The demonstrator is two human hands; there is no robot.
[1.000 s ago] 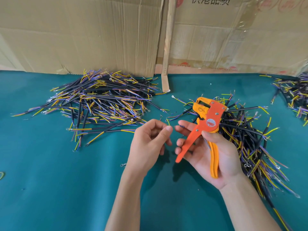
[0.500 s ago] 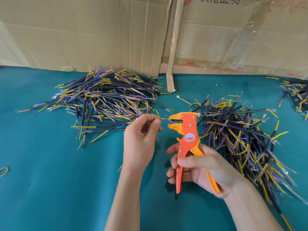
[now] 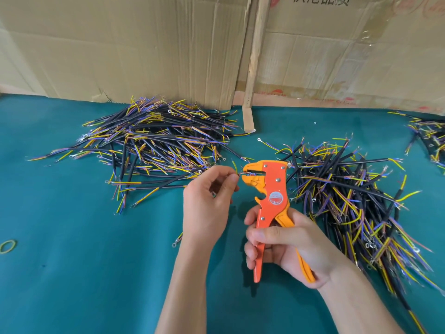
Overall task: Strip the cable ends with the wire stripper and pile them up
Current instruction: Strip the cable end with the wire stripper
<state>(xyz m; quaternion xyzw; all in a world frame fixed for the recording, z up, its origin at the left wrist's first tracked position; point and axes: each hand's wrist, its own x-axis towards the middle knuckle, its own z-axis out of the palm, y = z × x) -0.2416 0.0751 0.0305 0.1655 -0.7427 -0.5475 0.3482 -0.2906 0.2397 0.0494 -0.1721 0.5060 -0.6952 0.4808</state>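
wire stripper (image 3: 271,186) orange with yellow-orange jaws, red round label. cable piles (image 3: 154,145) black-sheathed, yellow, blue, purple cores. table cover (image 3: 72,273) teal. cardboard (image 3: 144,49) tan.

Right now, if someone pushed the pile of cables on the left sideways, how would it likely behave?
The left pile would probably spread rather than slide as one: its cables lie loose and crisscrossed. Each piece looks short, thin and fairly straight, so likely light and semi-stiff. Splayed wire tips may snag neighbours on the green table cover.
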